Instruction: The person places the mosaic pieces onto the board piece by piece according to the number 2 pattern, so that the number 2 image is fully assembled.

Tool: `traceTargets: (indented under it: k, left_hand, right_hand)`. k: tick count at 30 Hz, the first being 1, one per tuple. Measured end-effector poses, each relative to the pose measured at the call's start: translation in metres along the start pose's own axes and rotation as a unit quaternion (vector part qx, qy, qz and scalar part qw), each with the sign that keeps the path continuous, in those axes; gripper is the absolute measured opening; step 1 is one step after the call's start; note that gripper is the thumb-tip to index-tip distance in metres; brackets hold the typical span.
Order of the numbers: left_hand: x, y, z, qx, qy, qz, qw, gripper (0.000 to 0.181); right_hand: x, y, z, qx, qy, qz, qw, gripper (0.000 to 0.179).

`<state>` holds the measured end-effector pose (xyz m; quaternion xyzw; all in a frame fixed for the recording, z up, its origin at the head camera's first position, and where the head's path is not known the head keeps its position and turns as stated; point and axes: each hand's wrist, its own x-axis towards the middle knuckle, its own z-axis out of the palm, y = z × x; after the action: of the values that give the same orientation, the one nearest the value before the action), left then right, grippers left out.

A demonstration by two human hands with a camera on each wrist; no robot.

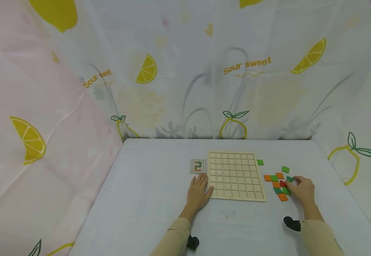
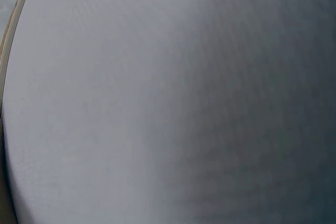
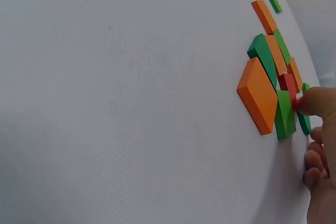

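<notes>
Got a wooden grid board (image 1: 235,176) lying flat on the tabletop (image 1: 140,199), with a loose bunch of colored tiles (image 1: 276,184) off to its right and a small patterned card (image 1: 198,166) just beside its left edge.

Left hand (image 1: 198,193) laid flat by the board's left side: fingers straight and close together, thumb spread away and reaching the board's edge. Fingertips right by the bottom of the card, can't tell if touching.

Right hand (image 1: 303,189) at the right side of the bunch, thumb and index curled in and pinching a dark green tile (image 1: 290,179). Can't tell if lifted at all or resting on the tabletop.

Right by the thumb, a red tile (image 1: 283,184), plus a light green tile (image 1: 286,191) a bit nearer the body. Nearest of all, an orange tile (image 1: 283,197), with a second dark green tile (image 1: 278,190) just beside it. Up by the board's top right corner, a lone green tile (image 1: 260,162).

Beige sleeves (image 1: 177,231) on both arms, black gadgets (image 1: 291,223) near the wrists, lemon-print cloth (image 1: 185,46) behind. Left wrist view mostly just blurry pale surface.
</notes>
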<state>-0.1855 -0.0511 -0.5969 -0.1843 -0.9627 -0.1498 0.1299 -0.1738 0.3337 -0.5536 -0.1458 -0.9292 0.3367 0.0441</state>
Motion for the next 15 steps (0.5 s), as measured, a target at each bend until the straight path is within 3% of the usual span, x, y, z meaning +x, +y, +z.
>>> traceTargets:
  k: [9,15]
  left_hand:
    - [-0.001,0.001,-0.002,0.008,0.005,0.004,1.0000,0.054]
    - [-0.001,0.001,-0.001,0.003,-0.002,0.002,1.0000,0.054]
  right_hand:
    - [0.000,-0.002,-0.005,0.010,-0.021,0.005,0.9997,0.050]
    - [0.003,-0.002,-0.012,0.002,-0.035,-0.029,0.9990,0.042]
